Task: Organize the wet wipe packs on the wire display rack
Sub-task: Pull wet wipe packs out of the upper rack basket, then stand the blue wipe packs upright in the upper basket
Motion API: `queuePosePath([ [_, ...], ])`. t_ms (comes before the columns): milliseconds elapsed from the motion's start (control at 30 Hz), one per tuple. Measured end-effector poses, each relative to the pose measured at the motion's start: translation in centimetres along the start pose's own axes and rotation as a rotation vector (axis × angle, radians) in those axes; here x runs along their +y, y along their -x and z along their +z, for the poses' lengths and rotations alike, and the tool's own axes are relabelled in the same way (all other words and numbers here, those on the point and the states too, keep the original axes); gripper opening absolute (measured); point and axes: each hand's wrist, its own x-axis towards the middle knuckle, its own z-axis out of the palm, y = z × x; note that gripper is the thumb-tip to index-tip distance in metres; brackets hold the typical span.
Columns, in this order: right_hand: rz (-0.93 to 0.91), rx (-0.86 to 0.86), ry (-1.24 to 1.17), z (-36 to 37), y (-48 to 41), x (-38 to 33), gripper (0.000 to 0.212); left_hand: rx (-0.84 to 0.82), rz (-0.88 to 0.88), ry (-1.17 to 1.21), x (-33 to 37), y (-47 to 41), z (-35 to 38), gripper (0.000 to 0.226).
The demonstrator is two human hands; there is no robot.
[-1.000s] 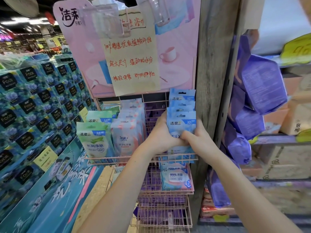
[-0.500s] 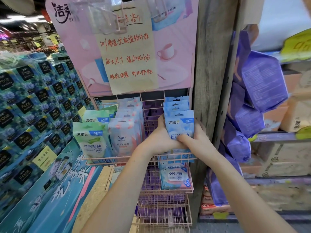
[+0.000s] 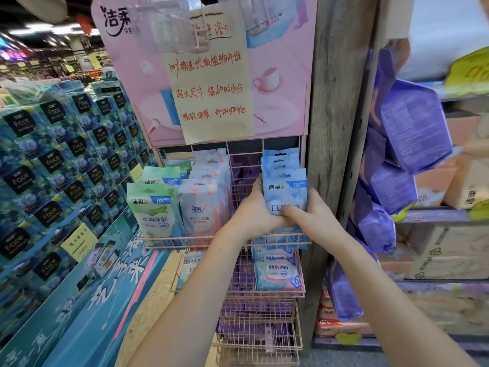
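my hands: left hand [image 3: 255, 207] and right hand [image 3: 311, 217] grip blue packs [image 3: 284, 192] at 3 o'clock | green, pink rows tidy | lower baskets [image 3: 260, 295] remain

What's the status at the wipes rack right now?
Left hand and right hand both grip the blue wipe packs in the top basket. Nothing blocking.

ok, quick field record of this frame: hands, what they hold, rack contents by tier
left hand: grips left side of the blue pack row
right hand: grips front blue pack from the right
blue packs: upright row, top tier, right end
pink packs: upright row, top tier, middle
green packs: upright row, top tier, left
second tier: 999 packs at right
wire rack: pink; lowest visible basket contents unclear
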Motion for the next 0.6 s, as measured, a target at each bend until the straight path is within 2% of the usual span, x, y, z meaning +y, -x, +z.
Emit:
queuePosePath([
  [67,-0.019,0.044,0.000,-0.1,0.4,-0.5,0.051,0.025,-0.006,-0.002,0.5,1.2,-0.4,0.121],
  [133,-0.126,0.152,0.112,0.2,0.9,-1.0,0.064,0.086,0.012,-0.031,0.8,2.9,-0.8,0.110],
  [200,-0.262,0.266,0.230,0.9,1.9,-2.1,0.089,0.177,0.061,-0.091,1.0,4.6,-1.4,0.084],
  [233,-0.344,0.312,0.237,1.4,2.3,-2.6,0.095,0.233,0.083,-0.118,1.1,5.4,-1.7,0.068],
  [300,-0.501,0.360,0.235,2.6,3.0,-3.8,0.092,0.364,0.104,-0.130,1.0,6.9,-2.8,0.046],
  [400,-0.556,0.231,0.198,4.9,3.6,-5.0,0.082,0.536,0.062,-0.133,0.3,8.5,-4.5,0.033],
  [600,-0.350,-0.043,0.211,9.3,2.1,-5.7,0.078,0.635,-0.033,-0.253,-2.2,10.2,-6.3,0.034],
])
